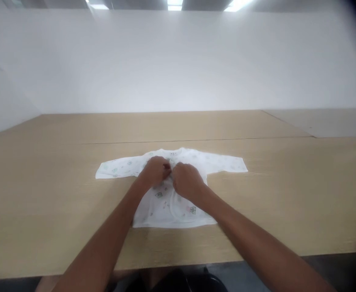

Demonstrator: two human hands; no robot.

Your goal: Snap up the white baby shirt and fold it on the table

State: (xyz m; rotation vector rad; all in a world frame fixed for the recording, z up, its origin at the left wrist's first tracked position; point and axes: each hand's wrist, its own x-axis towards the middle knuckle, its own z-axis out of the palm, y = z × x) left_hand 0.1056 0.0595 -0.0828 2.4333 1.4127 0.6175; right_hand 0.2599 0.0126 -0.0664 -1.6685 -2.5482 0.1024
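Observation:
A small white long-sleeved shirt with a scattered print lies spread on the table, its neckline away from me and both sleeves stretched out sideways. My left hand is closed in a pinch on the cloth at the upper front, just below the neckline. Right beside it, my right hand is also closed, knuckles up, on the front of the shirt. The fingertips of both hands meet near the shirt's middle line. Exactly which bit of the fabric they pinch is hidden.
The wide light-wood table reaches back to a white wall, with a seam running across it behind the shirt. Its front edge is close to me. A grey surface shows at the back right.

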